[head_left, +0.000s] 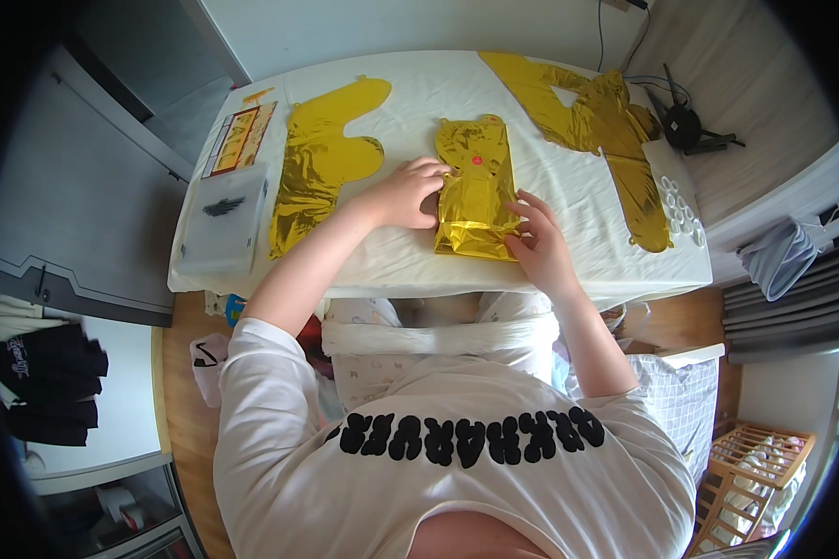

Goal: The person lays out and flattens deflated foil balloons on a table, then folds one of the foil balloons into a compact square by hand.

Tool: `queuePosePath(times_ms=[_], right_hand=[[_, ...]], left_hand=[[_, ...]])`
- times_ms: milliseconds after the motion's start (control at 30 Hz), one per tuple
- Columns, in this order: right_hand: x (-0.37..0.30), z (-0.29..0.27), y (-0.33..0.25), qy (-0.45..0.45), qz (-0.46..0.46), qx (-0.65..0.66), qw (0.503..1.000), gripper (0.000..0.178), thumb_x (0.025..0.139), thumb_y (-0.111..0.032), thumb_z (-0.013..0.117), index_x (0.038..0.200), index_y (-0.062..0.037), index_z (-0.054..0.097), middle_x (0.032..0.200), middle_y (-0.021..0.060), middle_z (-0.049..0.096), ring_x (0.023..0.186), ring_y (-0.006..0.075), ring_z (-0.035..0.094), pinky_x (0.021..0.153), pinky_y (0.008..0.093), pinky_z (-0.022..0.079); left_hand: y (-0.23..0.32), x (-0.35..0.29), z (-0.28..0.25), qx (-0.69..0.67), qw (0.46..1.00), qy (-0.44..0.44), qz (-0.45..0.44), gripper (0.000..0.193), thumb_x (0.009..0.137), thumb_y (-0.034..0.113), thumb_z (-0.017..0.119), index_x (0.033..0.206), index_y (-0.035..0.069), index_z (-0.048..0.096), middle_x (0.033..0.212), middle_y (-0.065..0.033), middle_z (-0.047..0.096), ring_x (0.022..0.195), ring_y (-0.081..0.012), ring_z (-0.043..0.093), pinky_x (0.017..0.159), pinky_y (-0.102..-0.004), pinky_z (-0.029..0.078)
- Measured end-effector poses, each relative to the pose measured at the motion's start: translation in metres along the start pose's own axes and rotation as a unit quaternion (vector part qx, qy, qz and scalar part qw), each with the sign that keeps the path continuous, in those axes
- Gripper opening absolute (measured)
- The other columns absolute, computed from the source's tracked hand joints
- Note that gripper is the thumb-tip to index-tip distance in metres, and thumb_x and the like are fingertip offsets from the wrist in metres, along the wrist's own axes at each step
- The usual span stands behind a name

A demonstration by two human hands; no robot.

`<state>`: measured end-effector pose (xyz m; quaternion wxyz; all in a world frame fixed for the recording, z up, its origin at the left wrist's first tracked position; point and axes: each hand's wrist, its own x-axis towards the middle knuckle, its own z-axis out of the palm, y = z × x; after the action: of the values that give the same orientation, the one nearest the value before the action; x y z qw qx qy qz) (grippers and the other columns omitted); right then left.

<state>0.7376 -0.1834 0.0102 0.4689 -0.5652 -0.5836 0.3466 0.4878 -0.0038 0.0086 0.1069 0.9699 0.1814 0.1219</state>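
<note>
A gold foil balloon (475, 191), folded into a flat narrow packet, lies on the table in front of me. It has a small red spot near its upper middle and creases across its lower part. At its left edge, my left hand (403, 196) has bent fingers closed on the foil. My right hand (541, 244) grips the lower right edge with thumb and fingers. Left of the packet, another gold foil balloon (331, 154) lies flat with curved lobes. A third gold foil balloon (615, 116) is spread at the far right, one long arm of it reaching toward me.
A cream cloth covers the table (382, 265). On its left are a translucent plastic box (219, 228) and a printed packet (240, 140). White rings (682, 212) lie at the right edge, near a black router-like device with antennas (682, 126). A wooden rack (750, 475) stands lower right.
</note>
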Motion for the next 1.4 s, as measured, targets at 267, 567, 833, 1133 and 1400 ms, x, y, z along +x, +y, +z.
queuePosePath(times_ms=[267,567,833,1133,1400], right_hand=[[0.000,-0.001,0.006,-0.016,0.009,-0.018,1.000,0.043,0.093,0.010,0.063,0.133,-0.0039,0.064,0.156,0.0121,0.042,0.098,0.0141,0.066,0.083,0.0259,0.060],[0.000,-0.003,0.003,-0.005,0.005,-0.028,1.000,0.040,0.094,0.010,0.061,0.132,-0.0018,0.064,0.155,0.0127,0.044,0.097,0.0159,0.069,0.081,0.0267,0.059],[-0.001,-0.001,0.000,-0.012,-0.007,-0.015,1.000,0.040,0.094,0.011,0.060,0.131,-0.0021,0.064,0.154,0.0123,0.044,0.099,0.0151,0.068,0.082,0.0257,0.058],[-0.003,0.001,0.004,-0.012,-0.021,0.005,1.000,0.038,0.093,0.012,0.059,0.128,-0.0013,0.066,0.155,0.0126,0.043,0.103,0.0162,0.068,0.083,0.0260,0.058],[0.001,0.002,0.005,-0.020,0.000,-0.073,0.997,0.036,0.095,0.009,0.059,0.129,-0.0005,0.068,0.156,0.0146,0.043,0.105,0.0200,0.071,0.084,0.0278,0.058]], left_hand=[[0.003,0.008,-0.006,-0.192,0.976,-0.033,-0.101,0.056,0.090,0.023,0.073,0.139,0.003,0.053,0.154,-0.0173,0.047,0.147,-0.0319,0.041,0.122,-0.0441,0.033],[0.103,-0.052,-0.005,0.018,0.972,0.195,-0.131,0.038,0.100,0.025,0.064,0.134,0.008,0.056,0.133,-0.0125,0.064,0.125,-0.0302,0.061,0.115,-0.0536,0.038],[0.087,-0.069,0.010,0.003,0.967,0.168,-0.192,0.036,0.097,0.025,0.067,0.127,0.007,0.062,0.132,-0.0112,0.063,0.127,-0.0296,0.057,0.115,-0.0540,0.034],[0.039,-0.042,-0.003,0.029,0.999,0.026,-0.038,0.043,0.090,0.025,0.070,0.126,0.003,0.064,0.143,-0.0169,0.056,0.141,-0.0339,0.045,0.122,-0.0505,0.030],[0.023,-0.039,0.000,-0.093,0.993,0.011,-0.072,0.051,0.095,0.035,0.069,0.134,0.003,0.060,0.140,-0.0164,0.059,0.137,-0.0337,0.049,0.119,-0.0474,0.028]])
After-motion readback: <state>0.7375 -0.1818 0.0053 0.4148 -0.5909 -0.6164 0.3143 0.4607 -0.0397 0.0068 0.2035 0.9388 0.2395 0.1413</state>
